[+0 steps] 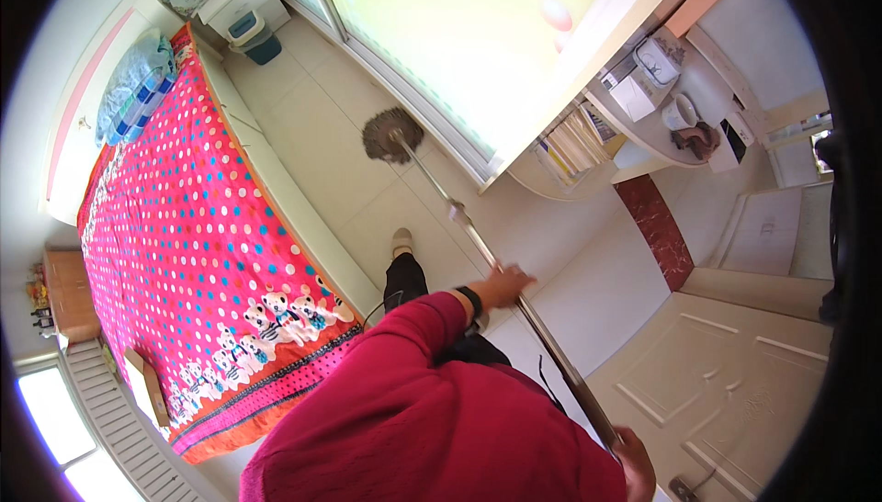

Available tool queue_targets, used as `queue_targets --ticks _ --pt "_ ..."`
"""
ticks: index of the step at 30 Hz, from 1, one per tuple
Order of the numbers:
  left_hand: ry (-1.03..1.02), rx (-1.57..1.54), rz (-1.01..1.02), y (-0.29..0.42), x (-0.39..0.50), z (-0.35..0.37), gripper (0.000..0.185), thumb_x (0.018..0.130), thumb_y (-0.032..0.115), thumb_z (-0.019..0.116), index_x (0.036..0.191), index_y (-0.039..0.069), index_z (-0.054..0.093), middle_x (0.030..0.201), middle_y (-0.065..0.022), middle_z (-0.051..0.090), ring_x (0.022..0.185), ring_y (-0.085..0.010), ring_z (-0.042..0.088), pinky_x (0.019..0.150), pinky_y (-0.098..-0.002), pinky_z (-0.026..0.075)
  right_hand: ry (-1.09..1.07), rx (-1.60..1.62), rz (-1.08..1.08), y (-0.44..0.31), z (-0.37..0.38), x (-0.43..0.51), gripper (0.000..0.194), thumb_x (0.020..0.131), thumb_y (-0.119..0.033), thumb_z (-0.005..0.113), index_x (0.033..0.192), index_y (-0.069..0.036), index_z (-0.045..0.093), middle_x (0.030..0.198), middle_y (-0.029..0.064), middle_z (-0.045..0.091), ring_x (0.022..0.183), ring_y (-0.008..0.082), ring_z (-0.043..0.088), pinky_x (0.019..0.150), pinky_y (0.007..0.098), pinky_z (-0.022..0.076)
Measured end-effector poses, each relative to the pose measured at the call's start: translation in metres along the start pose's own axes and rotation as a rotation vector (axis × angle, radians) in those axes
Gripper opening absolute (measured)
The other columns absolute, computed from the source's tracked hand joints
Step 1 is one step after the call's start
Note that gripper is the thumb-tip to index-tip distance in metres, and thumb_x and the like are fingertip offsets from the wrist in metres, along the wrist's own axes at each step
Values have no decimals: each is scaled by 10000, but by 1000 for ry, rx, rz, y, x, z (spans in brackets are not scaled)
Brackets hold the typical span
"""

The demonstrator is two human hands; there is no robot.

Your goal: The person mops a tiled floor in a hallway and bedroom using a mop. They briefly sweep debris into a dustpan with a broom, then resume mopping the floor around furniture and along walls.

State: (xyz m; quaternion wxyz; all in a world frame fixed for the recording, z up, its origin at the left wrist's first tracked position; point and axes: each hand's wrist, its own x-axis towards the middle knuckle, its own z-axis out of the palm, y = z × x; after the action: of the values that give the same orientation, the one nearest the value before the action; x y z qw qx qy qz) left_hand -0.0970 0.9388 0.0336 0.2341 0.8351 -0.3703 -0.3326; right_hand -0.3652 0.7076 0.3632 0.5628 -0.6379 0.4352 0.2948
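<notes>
A mop [488, 254] with a metal pole and a round, shaggy brown head slants across the view. Its head rests on the tiled floor [296, 109] between the bed and the sliding door. My left hand [506, 286], with a dark band at the wrist, is around the middle of the pole. Lower right, my right hand [634, 464] grips the pole near its upper end; part of that hand is cut off by the picture's edge. One of my feet, in a light shoe [402, 240], stands near the pole.
A bed with a pink dotted cover [200, 226] fills the left. At the top stand a bin [256, 37] and a white nightstand [244, 2]. The sliding door's frame [413, 106] borders the floor. Right are shelves with books [572, 147], a mug [679, 113] and a paneled white door [703, 378].
</notes>
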Motion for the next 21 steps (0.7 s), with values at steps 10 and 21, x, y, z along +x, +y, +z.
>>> queue_targets --ticks 10,21 --pt "-99 -107 511 64 16 -7 229 683 255 701 860 161 590 792 -15 629 785 -253 610 656 -394 473 270 -238 122 -69 -32 -106 406 822 -331 594 1157 -104 548 717 -24 513 590 58 453 497 184 340" --pt "365 219 -93 -169 -19 -153 43 687 147 630 727 162 624 743 -47 609 812 -253 591 704 -369 442 -41 -364 -121 -221 121 69 413 780 -196 608 1138 -24 496 579 16 516 422 74 453 351 205 310"
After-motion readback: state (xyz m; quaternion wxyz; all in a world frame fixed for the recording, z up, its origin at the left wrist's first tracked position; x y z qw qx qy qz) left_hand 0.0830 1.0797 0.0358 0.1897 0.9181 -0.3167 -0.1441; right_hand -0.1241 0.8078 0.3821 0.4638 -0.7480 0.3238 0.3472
